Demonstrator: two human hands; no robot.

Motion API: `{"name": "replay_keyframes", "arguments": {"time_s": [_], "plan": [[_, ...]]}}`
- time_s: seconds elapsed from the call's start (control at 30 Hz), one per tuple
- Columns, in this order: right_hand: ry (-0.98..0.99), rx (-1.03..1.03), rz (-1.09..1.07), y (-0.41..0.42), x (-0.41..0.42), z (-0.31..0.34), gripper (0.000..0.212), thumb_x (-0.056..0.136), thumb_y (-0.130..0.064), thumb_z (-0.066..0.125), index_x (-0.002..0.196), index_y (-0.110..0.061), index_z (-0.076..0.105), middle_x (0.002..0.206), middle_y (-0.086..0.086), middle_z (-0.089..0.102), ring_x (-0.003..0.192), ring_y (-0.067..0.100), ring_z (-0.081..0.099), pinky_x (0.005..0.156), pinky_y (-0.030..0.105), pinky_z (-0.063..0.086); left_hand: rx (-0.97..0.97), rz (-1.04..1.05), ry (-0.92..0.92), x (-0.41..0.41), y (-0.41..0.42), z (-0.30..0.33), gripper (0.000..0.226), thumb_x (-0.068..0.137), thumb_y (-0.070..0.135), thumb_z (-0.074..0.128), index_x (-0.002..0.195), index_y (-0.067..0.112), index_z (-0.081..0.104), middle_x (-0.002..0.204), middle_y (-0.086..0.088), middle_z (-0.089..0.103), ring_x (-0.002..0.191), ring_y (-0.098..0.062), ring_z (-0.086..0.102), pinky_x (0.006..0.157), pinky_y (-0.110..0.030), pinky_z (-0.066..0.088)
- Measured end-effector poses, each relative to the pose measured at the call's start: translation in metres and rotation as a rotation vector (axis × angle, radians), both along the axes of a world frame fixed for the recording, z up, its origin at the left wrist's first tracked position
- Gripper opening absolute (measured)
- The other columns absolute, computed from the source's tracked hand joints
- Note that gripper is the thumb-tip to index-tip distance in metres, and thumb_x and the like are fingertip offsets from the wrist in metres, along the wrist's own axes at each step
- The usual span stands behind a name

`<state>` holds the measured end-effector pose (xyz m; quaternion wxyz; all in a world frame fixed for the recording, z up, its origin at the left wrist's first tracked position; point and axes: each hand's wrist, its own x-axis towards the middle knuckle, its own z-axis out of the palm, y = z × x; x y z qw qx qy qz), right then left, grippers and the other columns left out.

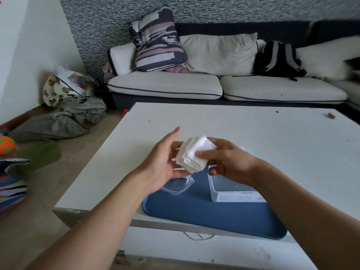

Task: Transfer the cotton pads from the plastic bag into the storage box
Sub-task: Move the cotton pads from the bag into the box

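Observation:
A stack of white square cotton pads (194,154) hangs in the air above the table. My right hand (228,160) pinches the stack, thumb on its top face and fingers behind. My left hand (165,160) is beside the stack with straight fingers touching its left edge. The clear plastic bag (178,186) lies flat on the blue tray (214,215), just below my left hand. The clear storage box (231,190) stands open on the tray under my right hand. I cannot see anything inside it.
The tray sits at the front edge of a white table (253,129). A small brown scrap (330,115) lies at the table's far right. Behind it stands a sofa (165,84) with pillows and a black backpack (278,59). Clothes and bags lie on the floor at the left.

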<state>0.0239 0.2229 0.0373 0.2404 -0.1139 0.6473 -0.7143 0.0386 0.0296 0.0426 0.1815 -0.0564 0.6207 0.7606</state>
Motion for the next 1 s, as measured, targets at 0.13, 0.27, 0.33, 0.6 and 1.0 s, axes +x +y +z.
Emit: {"name": "replay_keyframes", "arguments": {"time_s": [0.13,0.27,0.33,0.6,1.0], "plan": [[0.088,0.118,-0.128,-0.001,0.0,-0.003,0.035,0.088,-0.007,0.073,0.122,-0.004,0.064,0.098,0.015,0.068,0.071,0.019,0.06,0.051,0.021,0.047,0.103,0.01,-0.111,0.007,0.024,-0.004,0.048,0.105,0.04,0.044,0.122,0.001,0.065,0.118,-0.025,0.071,0.099,-0.033,0.071,0.082,-0.041,0.063],[0.413,0.458,-0.264,0.0,0.002,0.001,0.069,0.077,-0.028,0.085,0.139,-0.02,0.054,0.121,-0.003,0.062,0.093,0.011,0.064,0.07,0.016,0.053,0.246,0.061,-0.213,0.002,0.03,-0.005,0.048,0.109,0.038,0.036,0.128,0.003,0.063,0.118,-0.02,0.072,0.098,-0.032,0.07,0.08,-0.041,0.062],[0.509,0.626,-0.197,-0.001,0.006,0.003,0.105,0.059,-0.05,0.09,0.148,-0.024,0.042,0.135,-0.011,0.054,0.118,0.009,0.055,0.094,0.023,0.051,0.273,0.047,-0.229,0.002,0.033,-0.003,0.051,0.109,0.041,0.032,0.122,0.006,0.067,0.108,-0.015,0.076,0.089,-0.025,0.075,0.073,-0.035,0.062],[0.526,0.378,-0.264,-0.001,0.011,-0.004,0.098,0.055,-0.02,0.099,0.14,-0.025,0.05,0.116,-0.002,0.068,0.103,0.018,0.067,0.093,0.041,0.056,0.412,-0.103,-0.177,0.001,0.037,-0.003,0.059,0.1,0.055,0.043,0.118,0.006,0.07,0.116,-0.015,0.069,0.101,-0.026,0.068,0.093,-0.037,0.052],[0.625,0.409,-0.185,0.003,0.016,0.0,0.083,0.062,-0.017,0.096,0.136,-0.022,0.058,0.116,-0.007,0.07,0.099,0.008,0.066,0.078,0.024,0.056,0.327,-0.082,-0.09,0.001,0.044,-0.004,0.059,0.097,0.059,0.043,0.115,0.009,0.07,0.101,-0.011,0.073,0.088,-0.022,0.073,0.073,-0.03,0.062]]}}
